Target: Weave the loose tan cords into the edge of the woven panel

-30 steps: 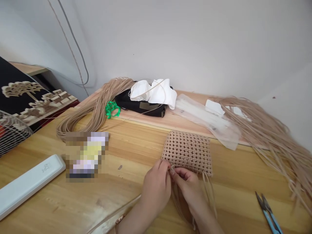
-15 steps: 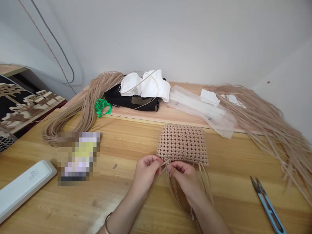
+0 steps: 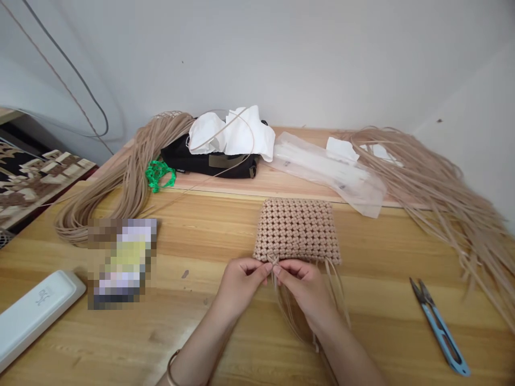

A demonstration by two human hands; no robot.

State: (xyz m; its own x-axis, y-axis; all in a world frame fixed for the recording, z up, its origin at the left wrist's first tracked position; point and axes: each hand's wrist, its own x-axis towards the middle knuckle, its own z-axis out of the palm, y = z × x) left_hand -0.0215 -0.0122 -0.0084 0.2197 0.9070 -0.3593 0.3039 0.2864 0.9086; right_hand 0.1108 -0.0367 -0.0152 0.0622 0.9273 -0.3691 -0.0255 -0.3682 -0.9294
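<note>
A beige woven piece (image 3: 298, 228) with a knotted grid pattern lies flat on the wooden table in front of me. Loose cords (image 3: 336, 287) hang from its near edge toward me. At the left part of that edge, my left hand (image 3: 243, 279) pinches cord between thumb and forefinger. My right hand (image 3: 300, 279) meets it there, also closed in a pinch on cord. A small loop of crossed cord (image 3: 273, 259) shows just above the touching fingertips. The exact strands inside each pinch are partly hidden.
Blue-handled thread snips (image 3: 440, 329) lie at the right. Bundles of beige cord rest at the back left (image 3: 132, 166) and right (image 3: 434, 177). Between them are a black pouch (image 3: 209, 165), white paper and a plastic bag (image 3: 330, 171). A pixelated object (image 3: 124, 257) and a white case (image 3: 38, 316) are left.
Both hands have drawn together, so the fingertips now meet over the cords. The crossed strands have become a small loop against the woven edge. The camera view has shifted slightly.
</note>
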